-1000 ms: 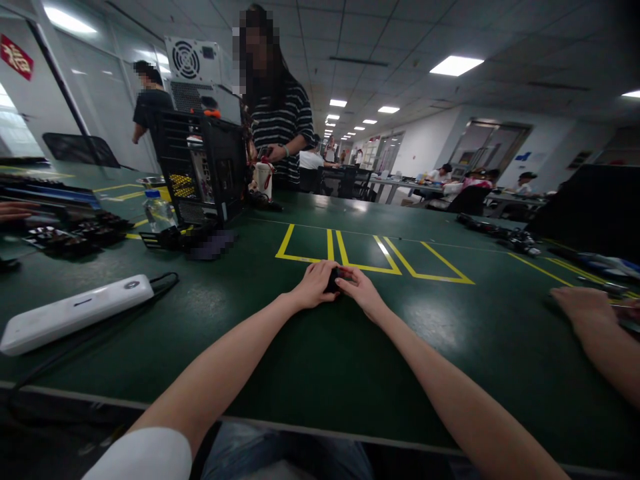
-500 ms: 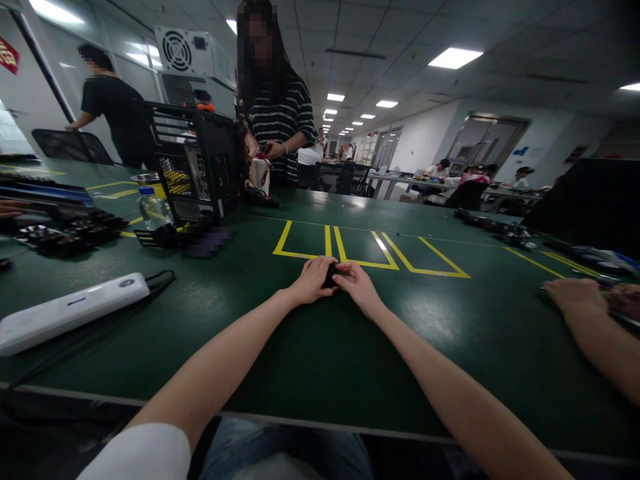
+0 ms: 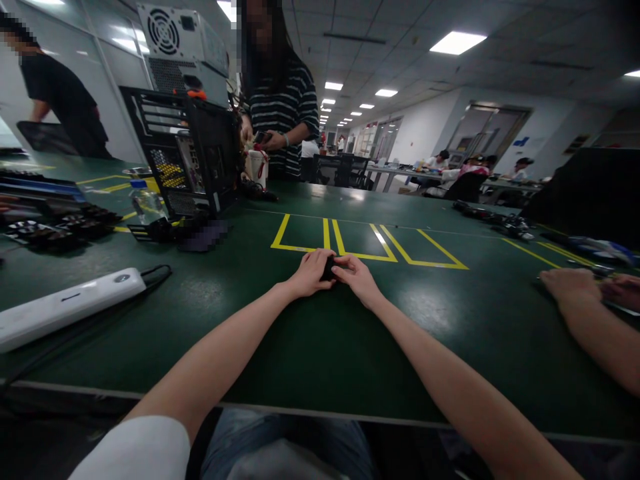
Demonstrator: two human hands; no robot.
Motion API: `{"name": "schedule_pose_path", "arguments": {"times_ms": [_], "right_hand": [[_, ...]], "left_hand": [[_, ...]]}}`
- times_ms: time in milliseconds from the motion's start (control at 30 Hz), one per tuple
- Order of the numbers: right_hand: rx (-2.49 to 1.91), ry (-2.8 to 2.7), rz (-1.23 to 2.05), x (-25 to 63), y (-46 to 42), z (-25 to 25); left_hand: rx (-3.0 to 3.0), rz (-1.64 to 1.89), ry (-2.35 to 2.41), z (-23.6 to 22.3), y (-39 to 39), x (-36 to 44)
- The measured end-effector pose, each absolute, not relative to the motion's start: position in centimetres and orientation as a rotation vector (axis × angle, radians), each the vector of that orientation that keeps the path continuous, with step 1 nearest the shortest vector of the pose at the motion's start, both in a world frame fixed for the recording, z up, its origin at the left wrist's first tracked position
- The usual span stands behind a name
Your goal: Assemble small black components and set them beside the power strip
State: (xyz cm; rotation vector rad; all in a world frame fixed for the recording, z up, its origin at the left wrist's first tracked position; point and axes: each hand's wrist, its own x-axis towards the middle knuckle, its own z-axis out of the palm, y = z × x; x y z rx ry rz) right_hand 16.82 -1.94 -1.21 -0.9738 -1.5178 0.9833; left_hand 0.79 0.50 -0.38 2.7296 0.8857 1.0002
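Note:
Between my two hands is a small black object (image 3: 329, 269), mostly covered by fingers, so its kind cannot be made out. My left hand (image 3: 311, 273) is closed around its left side, fingers curled over the top and thumb below. From the right, my right hand (image 3: 356, 278) pinches the same object with thumb and fingertips. Both hands rest low over the green table (image 3: 300, 347), just in front of the yellow tape outlines (image 3: 367, 258).
At left lie a white power strip (image 3: 75, 303) with a cable and a water bottle (image 3: 146, 203). Beyond stands a black computer case (image 3: 200, 157). A person in a striped top (image 3: 280, 100) works behind it. Another person's hand (image 3: 570, 287) is at the right.
My view has tilted slightly downward and shifted. Both hands keep their hold on the black object with little visible movement. The person in black at far left has moved further left in view.

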Motion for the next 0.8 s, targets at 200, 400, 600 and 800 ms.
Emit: {"name": "schedule_pose_path", "arguments": {"times_ms": [200, 400, 600, 800], "right_hand": [[-1.049, -1.580, 0.972, 16.97, -1.56, -1.28], [-0.895, -1.620, 1.001, 16.97, -2.01, -1.29], [-0.964, -1.561, 0.918, 16.53, -1.78, -1.08], [-1.003, -1.564, 0.905, 16.36, -2.01, -0.54]], "left_hand": [[2.713, 1.022, 0.896, -0.78, 0.84, 0.97], [2.715, 1.017, 0.881, -0.64, 0.67, 0.86], [2.717, 1.007, 0.868, -0.53, 0.61, 0.74], [2.706, 0.995, 0.874, -0.40, 0.51, 0.77]]}}
